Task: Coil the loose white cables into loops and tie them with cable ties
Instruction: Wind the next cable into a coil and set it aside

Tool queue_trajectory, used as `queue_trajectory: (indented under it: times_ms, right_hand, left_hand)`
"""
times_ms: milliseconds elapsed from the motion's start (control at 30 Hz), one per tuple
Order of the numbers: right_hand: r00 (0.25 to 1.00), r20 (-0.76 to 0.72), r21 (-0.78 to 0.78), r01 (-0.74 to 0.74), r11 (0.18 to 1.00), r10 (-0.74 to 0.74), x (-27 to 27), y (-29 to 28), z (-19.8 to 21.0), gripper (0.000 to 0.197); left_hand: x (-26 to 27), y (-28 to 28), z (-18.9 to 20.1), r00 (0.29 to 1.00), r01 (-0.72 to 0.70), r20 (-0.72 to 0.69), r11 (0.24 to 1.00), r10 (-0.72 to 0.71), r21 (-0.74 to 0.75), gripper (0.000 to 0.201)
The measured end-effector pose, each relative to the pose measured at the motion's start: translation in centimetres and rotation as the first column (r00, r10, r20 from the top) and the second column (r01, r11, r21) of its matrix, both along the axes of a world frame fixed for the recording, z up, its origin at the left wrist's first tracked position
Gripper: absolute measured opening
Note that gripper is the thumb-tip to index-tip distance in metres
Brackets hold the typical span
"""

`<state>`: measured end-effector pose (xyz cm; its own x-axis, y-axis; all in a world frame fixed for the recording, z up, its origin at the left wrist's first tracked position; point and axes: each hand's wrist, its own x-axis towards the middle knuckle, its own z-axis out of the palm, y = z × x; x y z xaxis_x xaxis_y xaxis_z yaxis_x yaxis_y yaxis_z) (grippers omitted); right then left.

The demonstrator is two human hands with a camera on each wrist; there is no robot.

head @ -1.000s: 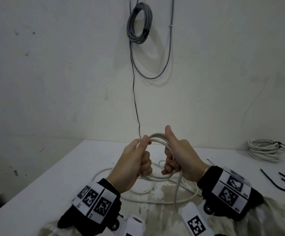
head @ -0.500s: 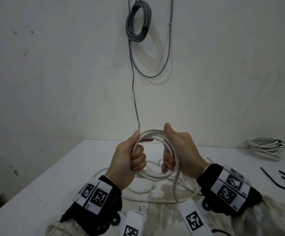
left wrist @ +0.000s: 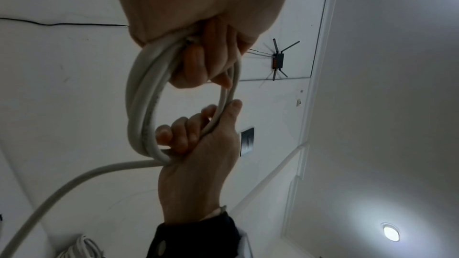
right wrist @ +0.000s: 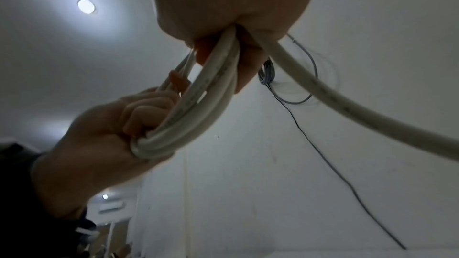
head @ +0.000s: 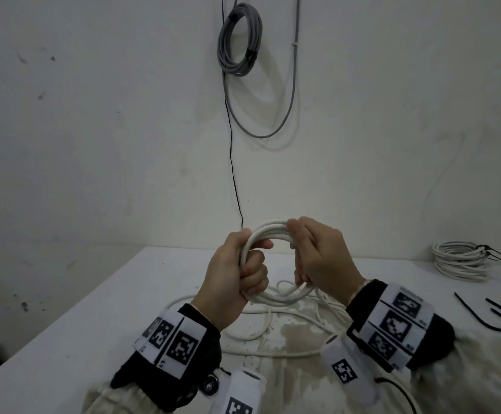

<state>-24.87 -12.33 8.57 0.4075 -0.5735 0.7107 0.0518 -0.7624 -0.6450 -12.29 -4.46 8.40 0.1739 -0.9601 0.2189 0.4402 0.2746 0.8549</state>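
Observation:
I hold a small coil of white cable (head: 268, 231) upright above the white table (head: 117, 300). My left hand (head: 237, 276) grips the coil's left side with curled fingers. My right hand (head: 318, 258) grips its right side, thumb on the top strands. In the left wrist view the coil (left wrist: 144, 105) runs between both hands and a loose strand (left wrist: 74, 180) leads off. The right wrist view shows the bundled strands (right wrist: 198, 117) and the tail (right wrist: 347, 105). The uncoiled rest of the cable (head: 273, 333) lies on the table under my hands. Black cable ties (head: 494, 315) lie at the right.
A finished white coil (head: 458, 261) with a black tie sits at the table's far right. A grey cable coil (head: 238, 40) hangs on the wall, with a thin black wire (head: 233, 162) running down to the table. The table's left edge is near my left arm.
The coil has opened into a rounder ring and tipped more upright. My right hand has shifted up to its top right, while the left hand keeps its grip.

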Motion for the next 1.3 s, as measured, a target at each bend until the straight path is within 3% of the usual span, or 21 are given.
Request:
queue_trajectory:
  times_ms: [100, 200, 533, 767, 933, 1033, 1133, 1200, 1300]
  right_hand:
    - [0.997, -0.066, -0.142, 0.022, 0.99, -0.032, -0.6, -0.4, -0.2, 0.007]
    - [0.996, -0.081, -0.236, 0.001, 0.972, -0.021, -1.1, -0.7, -0.3, 0.012]
    - [0.984, -0.177, -0.21, -0.021, 0.978, -0.017, -1.2, -1.3, 0.3, 0.009]
    - [0.996, -0.084, -0.151, -0.006, 0.988, -0.006, -1.0, -1.0, 0.3, 0.011]
    - [0.998, -0.032, -0.207, 0.051, 0.977, -0.059, -1.4, -1.8, -1.4, 0.021]
    - [1.0, -0.007, -0.052, 0.0, 0.999, 0.0, -0.9, -1.6, -1.3, 0.029]
    - [0.984, -0.044, 0.269, -0.153, 0.951, 0.171, -0.6, -1.0, -1.0, 0.052]
    - [0.965, -0.061, 0.419, -0.208, 0.884, 0.256, -0.8, -0.7, -1.0, 0.053]
    - [0.932, -0.107, 0.489, -0.254, 0.834, 0.347, -1.0, -0.1, -1.9, 0.041]
  left_hand:
    - [-0.3, -0.1, 0.0, 1.0, -0.001, 0.0, 1.0, 0.001, -0.015, 0.042]
    - [0.0, -0.1, 0.2, 0.999, 0.014, 0.031, 0.999, -0.013, -0.043, 0.043]
    - [0.6, 0.7, 1.1, 0.978, 0.159, 0.146, 0.983, -0.146, -0.086, 0.038]
    - [1.4, 0.8, 2.1, 1.0, 0.026, -0.001, 0.995, -0.026, -0.1, 0.035]
    - [2.4, 1.1, 1.8, 0.997, -0.071, 0.035, 0.992, 0.075, -0.104, 0.032]
    - [2.1, 1.2, 1.8, 0.998, -0.056, 0.012, 0.993, 0.058, -0.108, 0.032]
    - [2.1, 1.2, 1.9, 0.998, -0.066, -0.017, 0.992, 0.065, -0.105, 0.03]
    - [2.4, 1.1, 2.0, 0.994, -0.094, -0.072, 0.987, 0.086, -0.128, 0.03]
    - [3.5, 1.0, 3.0, 0.971, -0.161, -0.204, 0.969, 0.121, -0.187, 0.033]
